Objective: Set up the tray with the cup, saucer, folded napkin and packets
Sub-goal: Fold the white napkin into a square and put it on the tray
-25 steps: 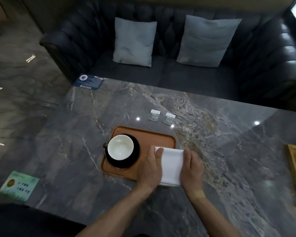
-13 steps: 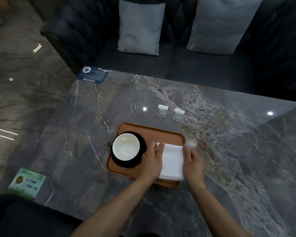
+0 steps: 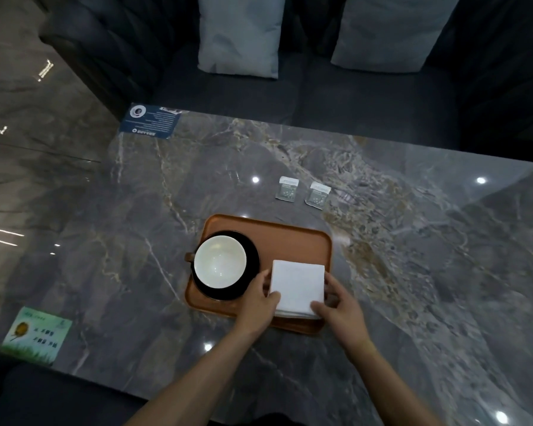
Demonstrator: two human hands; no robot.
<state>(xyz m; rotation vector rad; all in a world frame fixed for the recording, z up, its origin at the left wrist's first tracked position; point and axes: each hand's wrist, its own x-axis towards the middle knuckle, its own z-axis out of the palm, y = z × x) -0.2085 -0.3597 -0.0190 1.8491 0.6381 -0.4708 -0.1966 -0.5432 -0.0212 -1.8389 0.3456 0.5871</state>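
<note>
Napkin (image 3: 299,284), folded smaller than before, is now pinched at its edges by left hand (image 3: 257,298) and right hand (image 3: 339,305).

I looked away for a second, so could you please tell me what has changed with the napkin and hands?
The napkin is now folded smaller, nearly square; the left hand and right hand have shifted from lying flat on it to gripping its sides. The cup, tray and packets stayed put.
</note>
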